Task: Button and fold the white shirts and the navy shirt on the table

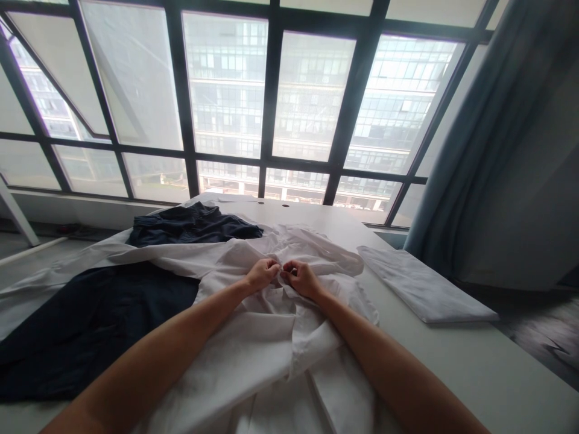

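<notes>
A white shirt (262, 337) lies spread and rumpled over the table, one long sleeve reaching to the left. My left hand (263, 273) pinches its fabric near the upper middle. Close beside it, my right hand (300, 278) grips the same area, fingers curled together and fingertips almost meeting those of the left. Whatever small detail sits between the fingertips is too small to make out. Dark navy clothing (117, 319) lies by my left forearm, partly under the white sleeve. Another dark navy garment (194, 224) is bunched up beyond that sleeve.
The white table (456, 355) runs toward large dark-framed windows (312, 96). A folded white cloth (420, 286) rests near its right edge. A blue-grey curtain (470, 163) hangs at the right. Blurred greyish fabric (552, 331) shows beyond the table at far right.
</notes>
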Tool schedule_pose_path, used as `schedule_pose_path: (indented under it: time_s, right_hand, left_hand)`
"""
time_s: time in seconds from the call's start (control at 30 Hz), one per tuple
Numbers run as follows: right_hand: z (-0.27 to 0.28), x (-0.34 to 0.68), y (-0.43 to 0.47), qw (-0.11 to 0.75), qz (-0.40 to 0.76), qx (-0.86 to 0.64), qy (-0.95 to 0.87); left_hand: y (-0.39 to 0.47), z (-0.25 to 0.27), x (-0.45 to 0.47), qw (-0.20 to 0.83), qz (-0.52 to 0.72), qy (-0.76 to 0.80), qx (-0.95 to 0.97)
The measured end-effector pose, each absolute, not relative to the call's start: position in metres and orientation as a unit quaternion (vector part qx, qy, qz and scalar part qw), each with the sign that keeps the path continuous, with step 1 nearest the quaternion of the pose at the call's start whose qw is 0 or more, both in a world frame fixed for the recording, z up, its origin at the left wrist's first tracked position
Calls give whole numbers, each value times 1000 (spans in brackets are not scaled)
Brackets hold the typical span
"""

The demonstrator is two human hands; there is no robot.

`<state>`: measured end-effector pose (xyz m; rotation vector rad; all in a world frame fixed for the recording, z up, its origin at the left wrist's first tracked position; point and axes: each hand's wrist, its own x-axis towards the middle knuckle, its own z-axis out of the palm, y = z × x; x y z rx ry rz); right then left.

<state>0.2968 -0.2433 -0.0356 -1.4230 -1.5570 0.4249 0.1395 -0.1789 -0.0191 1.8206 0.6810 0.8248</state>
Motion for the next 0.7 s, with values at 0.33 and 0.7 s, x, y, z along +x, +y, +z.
schedule_pose_path:
  time_s: [0.33, 0.7]
  right_hand:
    - [-21, 289, -255, 451, 186, -597, -637]
    - [-24, 295, -249, 474, 245, -592, -604]
  left_hand:
    - [-179, -16, 138, 469, 326, 268, 776]
    - [-177, -17, 134, 444, 311, 235, 807]
